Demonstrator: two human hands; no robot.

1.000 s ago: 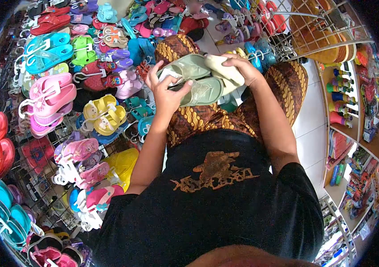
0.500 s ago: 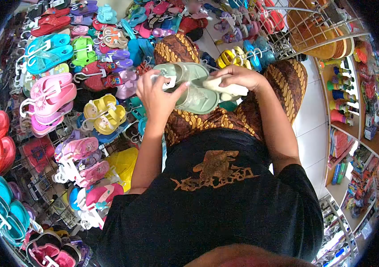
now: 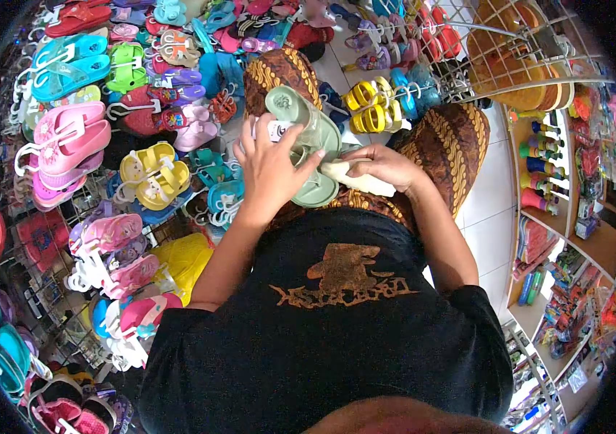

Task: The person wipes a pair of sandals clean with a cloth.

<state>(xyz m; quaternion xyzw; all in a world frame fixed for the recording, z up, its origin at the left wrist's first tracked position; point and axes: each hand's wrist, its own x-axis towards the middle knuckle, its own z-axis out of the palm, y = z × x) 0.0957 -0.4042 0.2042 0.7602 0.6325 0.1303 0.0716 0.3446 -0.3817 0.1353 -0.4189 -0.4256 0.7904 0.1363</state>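
A pair of pale green sandals (image 3: 320, 189) with clear straps lies over my lap, on brown patterned trousers (image 3: 460, 145). My left hand (image 3: 268, 163) grips the pair from the left, fingers bent around the straps beside a white tag (image 3: 277, 130). At the right edge of the sandals, my right hand (image 3: 387, 170) pinches a folded cream cloth (image 3: 366, 181), which touches the sandal.
Racks of colourful sandals fill the left, among them a pink pair (image 3: 69, 137) and a yellow pair (image 3: 154, 176). Yellow sandals (image 3: 371, 105) hang ahead. Wooden shelves (image 3: 557, 206) stand at the right beside white floor tiles (image 3: 485, 224).
The green sandals have turned to a steeper angle and come slightly nearer my body. My right hand and the cloth have moved down and a little left.
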